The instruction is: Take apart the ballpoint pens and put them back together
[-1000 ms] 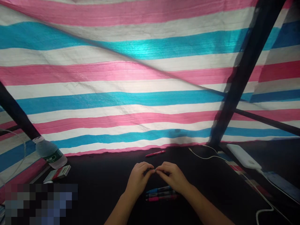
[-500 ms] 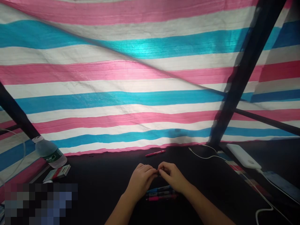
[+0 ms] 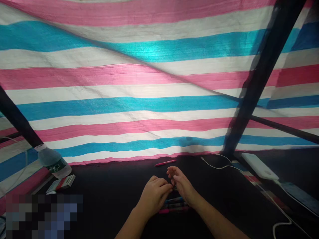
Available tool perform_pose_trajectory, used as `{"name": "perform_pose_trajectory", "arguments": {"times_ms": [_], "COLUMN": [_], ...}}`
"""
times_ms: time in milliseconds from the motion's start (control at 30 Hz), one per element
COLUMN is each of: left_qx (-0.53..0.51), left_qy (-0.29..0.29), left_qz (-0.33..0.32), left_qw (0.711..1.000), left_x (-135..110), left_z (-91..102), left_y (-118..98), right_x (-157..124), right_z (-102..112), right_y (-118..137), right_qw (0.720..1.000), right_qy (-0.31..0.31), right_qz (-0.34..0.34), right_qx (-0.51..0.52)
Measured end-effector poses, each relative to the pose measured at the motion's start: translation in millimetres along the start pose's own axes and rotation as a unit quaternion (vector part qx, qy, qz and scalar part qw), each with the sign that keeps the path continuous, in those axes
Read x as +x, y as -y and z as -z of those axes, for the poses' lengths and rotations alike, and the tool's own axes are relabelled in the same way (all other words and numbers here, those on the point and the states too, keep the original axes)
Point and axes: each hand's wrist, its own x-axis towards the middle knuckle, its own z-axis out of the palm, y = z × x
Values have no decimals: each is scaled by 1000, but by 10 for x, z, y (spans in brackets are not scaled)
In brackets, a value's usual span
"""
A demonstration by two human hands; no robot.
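Observation:
My left hand (image 3: 156, 195) is closed, its fingertips pinched together at the right; whatever they hold is too small and dark to name. Just beside it my right hand (image 3: 184, 188) has its fingers raised and loosely curled, with gaps between them. The hands nearly meet, and a tiny glint shows between them. Below them on the dark table lie several pens side by side, among them a blue pen (image 3: 174, 200) and a pink pen (image 3: 173, 210), partly covered by the hands. Farther back, a separate pink pen (image 3: 165, 163) lies apart.
At the left stand a water bottle (image 3: 56, 162) and a small box (image 3: 61, 184). A white power bank (image 3: 260, 166) with a white cable (image 3: 286, 212) lies at the right. Dark poles (image 3: 259, 86) and a striped sheet (image 3: 129, 106) close off the back.
Both hands have shifted slightly right. My right hand's fingers have lifted and spread from their pinch, while my left hand stays pinched. The pens lie as before.

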Motion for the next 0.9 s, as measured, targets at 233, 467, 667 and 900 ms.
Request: {"name": "perform_pose_trajectory", "arguments": {"times_ms": [233,467,667,900], "left_qx": [-198,-229,-212,-202], "left_qy": [-127,-136,-129,-133], "left_qz": [179,194,177,186], "left_qw": [955,944,952,952], "left_x": [4,2,-8,-11], "left_z": [76,71,57,51], "left_y": [132,176,193,223], "right_x": [25,-31,1,27], "right_z": [28,14,77,100], "right_y": [91,185,169,151], "right_qw": [998,996,983,975], "right_qy": [25,29,1,-18], "right_qz": [-51,-23,21,33], "right_qx": [-12,-79,-184,-219]}}
